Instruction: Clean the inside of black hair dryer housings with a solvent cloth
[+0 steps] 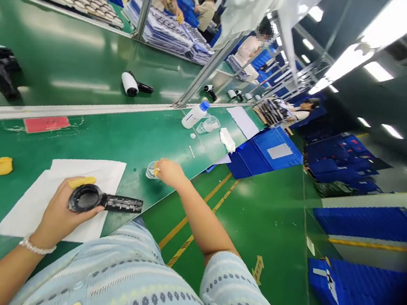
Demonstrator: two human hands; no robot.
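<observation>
My left hand (56, 206) is closed around a black hair dryer housing (123, 204), its round open end facing up and its handle pointing right. A yellow finger cot covers one of its fingertips. Beneath lies a white sheet (112, 173) on the green bench. My right hand (170, 173), also with a yellow finger cot, has its fingers pinched together at the rim of a small clear cup (151, 170). What those fingers hold, if anything, is hidden. Off to the left, a crumpled yellow piece (4, 166) sits on the bench.
Beyond the cup stand a white bottle with a blue cap (193, 115), a clear plastic cup (209, 125) and a white cloth (227, 140). White-and-black hair dryers (130, 84) lie on the green conveyor behind. Blue crates (263, 152) stand right. Several people work across the line.
</observation>
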